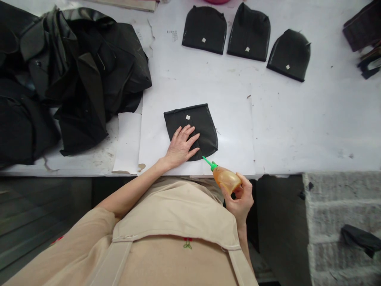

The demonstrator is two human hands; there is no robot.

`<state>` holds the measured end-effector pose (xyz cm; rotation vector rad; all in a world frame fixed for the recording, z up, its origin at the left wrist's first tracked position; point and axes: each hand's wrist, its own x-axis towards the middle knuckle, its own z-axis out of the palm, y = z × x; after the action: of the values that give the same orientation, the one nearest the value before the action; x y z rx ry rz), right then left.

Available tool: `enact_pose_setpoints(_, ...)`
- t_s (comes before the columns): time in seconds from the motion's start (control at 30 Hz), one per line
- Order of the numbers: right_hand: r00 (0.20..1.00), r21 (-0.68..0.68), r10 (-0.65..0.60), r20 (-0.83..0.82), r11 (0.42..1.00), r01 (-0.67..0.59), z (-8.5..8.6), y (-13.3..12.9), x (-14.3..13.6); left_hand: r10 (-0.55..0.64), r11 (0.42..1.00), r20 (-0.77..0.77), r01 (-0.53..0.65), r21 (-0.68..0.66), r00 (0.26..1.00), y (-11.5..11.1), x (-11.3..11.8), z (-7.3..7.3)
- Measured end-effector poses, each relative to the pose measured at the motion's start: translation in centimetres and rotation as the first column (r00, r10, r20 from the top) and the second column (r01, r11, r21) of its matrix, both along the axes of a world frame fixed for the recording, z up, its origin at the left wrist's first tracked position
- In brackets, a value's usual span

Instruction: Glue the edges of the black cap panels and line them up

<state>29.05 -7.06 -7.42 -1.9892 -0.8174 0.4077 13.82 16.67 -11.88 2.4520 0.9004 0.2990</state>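
Beige apron cloth (175, 210) lies nearest the camera, spread over the person's front below the table edge. At far left, soft black fabric pieces (89, 71) sit heaped and folded over one another, probably set aside there so the middle of the white tabletop (297, 131) serves as a working surface. Right of the heap, the left hand (179, 149) rests palm down with its fingers spread on a black fabric pouch-shaped panel (205, 123), seemingly to keep it flat and steady. That panel's straight edge, near a small white square (187, 117), faces away from the person, which brings the rounded edge close to the right hand (242, 202). This hand pinches an amber squeeze bottle (228, 180) between thumb and fingers, tilted so its green nozzle (209, 162) points at the rounded edge; whether the tip touches cannot be told. Beyond the hands, three similar black panels (204, 29) lie apart in a loose row, straight edges towards the person. The panel in use lies under the left hand, and just beyond and left of the right, with the bottle bridging the space between.
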Motion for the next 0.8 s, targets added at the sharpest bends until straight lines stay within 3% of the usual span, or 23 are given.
enact_pose_setpoints(0.23, 1.000, 0.001, 0.026, -0.009, 1.000, -0.026, -0.3, 0.3, -0.5, 0.033, 0.998, 0.066, -0.030, -0.056, 0.997, 0.1, 0.7, -0.5)
enact_pose_setpoints(0.37, 1.000, 0.007, 0.011, -0.027, 1.000, -0.011, -0.5, 0.1, -0.3, -0.113, 0.978, 0.106, 0.130, -0.162, 0.988, 1.9, -0.9, 0.2)
enact_pose_setpoints(0.53, 0.999, -0.005, 0.002, -0.041, 1.000, -0.003, -0.5, 0.1, -0.2, -0.307, 0.903, 0.207, 0.353, -0.246, 0.929, 4.2, -3.0, 0.9)
enact_pose_setpoints(0.8, 0.997, 0.012, 0.065, -0.049, 0.998, -0.064, -0.6, 0.3, -1.0, -0.274, 0.931, 0.258, 0.323, -0.172, 0.927, 3.7, -3.2, -0.5)
